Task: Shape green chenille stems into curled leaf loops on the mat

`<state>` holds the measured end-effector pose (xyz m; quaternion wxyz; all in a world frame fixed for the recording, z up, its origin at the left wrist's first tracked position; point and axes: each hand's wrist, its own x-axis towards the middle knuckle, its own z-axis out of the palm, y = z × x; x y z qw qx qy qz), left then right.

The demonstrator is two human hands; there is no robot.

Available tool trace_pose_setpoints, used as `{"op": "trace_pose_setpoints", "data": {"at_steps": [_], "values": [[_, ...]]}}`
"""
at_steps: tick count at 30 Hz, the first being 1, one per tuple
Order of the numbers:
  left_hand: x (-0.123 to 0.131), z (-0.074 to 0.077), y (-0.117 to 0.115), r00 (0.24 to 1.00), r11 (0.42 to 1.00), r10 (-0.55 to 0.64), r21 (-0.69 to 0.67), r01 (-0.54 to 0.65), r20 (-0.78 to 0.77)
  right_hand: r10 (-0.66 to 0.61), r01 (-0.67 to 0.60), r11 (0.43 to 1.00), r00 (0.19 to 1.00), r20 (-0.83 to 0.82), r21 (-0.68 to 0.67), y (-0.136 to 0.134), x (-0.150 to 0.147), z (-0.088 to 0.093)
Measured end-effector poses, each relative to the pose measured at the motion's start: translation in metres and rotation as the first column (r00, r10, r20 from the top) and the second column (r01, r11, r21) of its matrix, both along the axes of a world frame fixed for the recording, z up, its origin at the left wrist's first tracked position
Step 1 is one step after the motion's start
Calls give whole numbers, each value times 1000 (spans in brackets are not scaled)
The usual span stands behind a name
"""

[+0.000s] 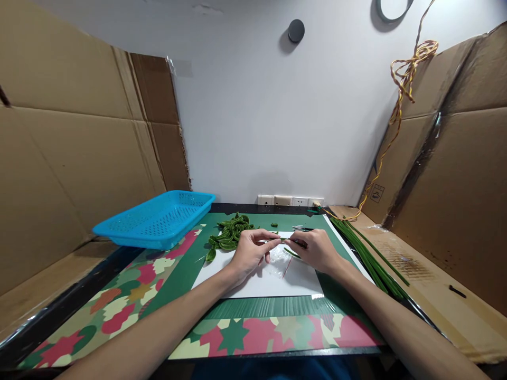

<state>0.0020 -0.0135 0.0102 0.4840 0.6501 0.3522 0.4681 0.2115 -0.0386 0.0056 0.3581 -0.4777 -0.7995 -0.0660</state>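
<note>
Above a white sheet (253, 282), my left hand (253, 250) and my right hand (315, 248) meet, thumbs and fingertips pinched together. Between them runs a short green pipe cleaner (282, 239), mostly covered by the fingers. Just below my right hand shows another green pipe cleaner length (292, 253). Left of my left hand lies a pile of looped, leaf-shaped green pipe cleaner pieces (233, 231). A tool with thin metal tips (299, 228), perhaps pliers or scissors, lies behind my right hand, partly hidden. Clear plastic (277, 268) rests on the sheet.
A blue perforated basket (158, 244) stands at the left. Straight green pipe cleaners (366, 258) lie along the right side. Cardboard walls (451, 174) flank the green patterned mat (237, 338). Wall sockets (283, 200) and a yellow twisted cord (382, 163) are at the back.
</note>
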Motion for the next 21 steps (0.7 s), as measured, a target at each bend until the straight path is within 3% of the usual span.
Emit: {"op": "trace_pose_setpoints", "data": {"at_steps": [12,18,21], "values": [[-2,1,7,978,982,182,41,-187,104,-30,29,999,998,-51,-20,5,11,1],[-8,1,13,936,951,304,8,-310,176,18,-41,991,983,-183,-126,3,12,5],[-9,-1,16,933,951,305,-12,-309,191,58,-107,980,961,-271,-168,2,12,8]]}}
